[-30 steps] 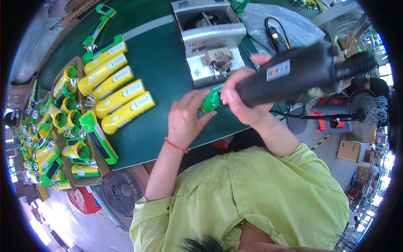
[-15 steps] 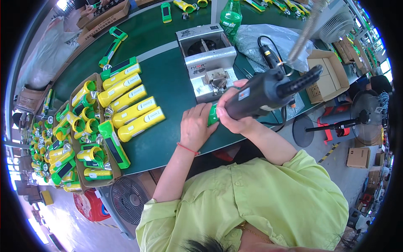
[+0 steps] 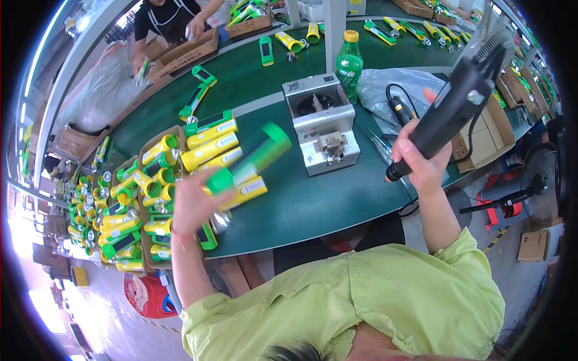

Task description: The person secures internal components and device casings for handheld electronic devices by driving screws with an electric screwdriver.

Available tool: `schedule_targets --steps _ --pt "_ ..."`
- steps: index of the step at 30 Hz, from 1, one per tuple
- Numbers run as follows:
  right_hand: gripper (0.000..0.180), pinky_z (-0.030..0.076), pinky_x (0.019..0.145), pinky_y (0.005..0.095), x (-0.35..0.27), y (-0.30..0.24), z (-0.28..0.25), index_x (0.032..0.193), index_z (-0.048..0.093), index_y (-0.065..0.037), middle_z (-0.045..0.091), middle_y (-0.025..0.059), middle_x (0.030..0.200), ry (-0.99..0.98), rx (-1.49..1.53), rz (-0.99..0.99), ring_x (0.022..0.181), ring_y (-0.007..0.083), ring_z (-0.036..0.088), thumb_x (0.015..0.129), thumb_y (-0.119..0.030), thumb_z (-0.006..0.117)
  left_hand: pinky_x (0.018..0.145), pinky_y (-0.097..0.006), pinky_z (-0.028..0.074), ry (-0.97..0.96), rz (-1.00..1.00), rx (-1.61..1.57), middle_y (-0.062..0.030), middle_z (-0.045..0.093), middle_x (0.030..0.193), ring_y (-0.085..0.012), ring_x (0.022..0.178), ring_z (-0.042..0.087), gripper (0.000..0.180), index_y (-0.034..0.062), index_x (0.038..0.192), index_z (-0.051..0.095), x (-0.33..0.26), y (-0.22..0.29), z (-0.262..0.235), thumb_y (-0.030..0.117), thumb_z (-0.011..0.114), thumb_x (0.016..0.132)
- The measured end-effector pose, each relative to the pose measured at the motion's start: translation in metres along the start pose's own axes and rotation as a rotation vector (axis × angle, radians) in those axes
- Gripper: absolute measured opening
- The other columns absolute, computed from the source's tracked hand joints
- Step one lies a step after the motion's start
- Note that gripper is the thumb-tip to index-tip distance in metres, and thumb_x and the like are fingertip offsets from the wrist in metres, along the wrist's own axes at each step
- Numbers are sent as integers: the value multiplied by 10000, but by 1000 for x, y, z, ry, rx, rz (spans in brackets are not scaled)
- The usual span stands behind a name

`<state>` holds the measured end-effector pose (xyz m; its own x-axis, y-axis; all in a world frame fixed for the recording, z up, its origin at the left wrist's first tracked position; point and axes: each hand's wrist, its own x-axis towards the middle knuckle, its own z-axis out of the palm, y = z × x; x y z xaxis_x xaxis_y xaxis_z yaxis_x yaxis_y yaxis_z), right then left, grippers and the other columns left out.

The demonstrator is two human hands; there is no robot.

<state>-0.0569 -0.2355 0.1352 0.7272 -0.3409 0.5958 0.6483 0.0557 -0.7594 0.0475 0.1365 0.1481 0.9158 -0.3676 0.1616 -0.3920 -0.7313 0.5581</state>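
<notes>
My left hand (image 3: 198,201), smeared by motion, is closed around the near end of a yellow-and-green flashlight (image 3: 256,157). It carries the flashlight, also blurred, above a row of yellow flashlights (image 3: 209,151) lying on the green table. A silver cone, likely a reflector, shows just below that hand (image 3: 221,221). At the right, my right hand (image 3: 423,157) grips a black electric screwdriver (image 3: 453,111), its tip slanting down to the left over the table. Between my hands, farther back, stands a silver metal machine (image 3: 325,129) with a dark round recess.
Left of the row, a cardboard box (image 3: 143,245) holds several flashlight bodies. A green bottle (image 3: 349,66) with a yellow cap stands behind the machine, beside clear plastic wrap (image 3: 382,90). An open carton (image 3: 490,135) sits at the right. Across the table a person (image 3: 171,21) works.
My left hand has swung left with the flashlight, away from the screwdriver. The screwdriver has moved right and tilted more upright in my right hand. The whole view has shifted slightly.
</notes>
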Motion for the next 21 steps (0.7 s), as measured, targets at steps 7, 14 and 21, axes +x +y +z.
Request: schedule_targets --steps 7,14,21 --pt "890 487 533 269 -2 40 -25 1481 213 -9 567 61 744 126 -230 340 565 150 590 735 1 698 793 -433 559 384 -343 502 -174 719 923 -350 880 699 519 51 907 733 243 -95 41 507 785 667" --pt "807 468 578 255 20 63 -50 1403 254 -12 579 30 720 254 -380 389 612 111 576 711 58 664 1048 -647 306 199 -115 252 -168 256 1556 -342 1419 284 975 209 1455 410 428 -64 148 649 757 657" --pt "365 317 982 350 28 63 -68 1004 558 -82 538 -30 671 232 -688 536 676 122 535 682 -126 725 1002 -655 371 -282 -357 120 -118 -42 1629 -485 1447 141 883 294 1433 420 554 11 249 522 775 657"
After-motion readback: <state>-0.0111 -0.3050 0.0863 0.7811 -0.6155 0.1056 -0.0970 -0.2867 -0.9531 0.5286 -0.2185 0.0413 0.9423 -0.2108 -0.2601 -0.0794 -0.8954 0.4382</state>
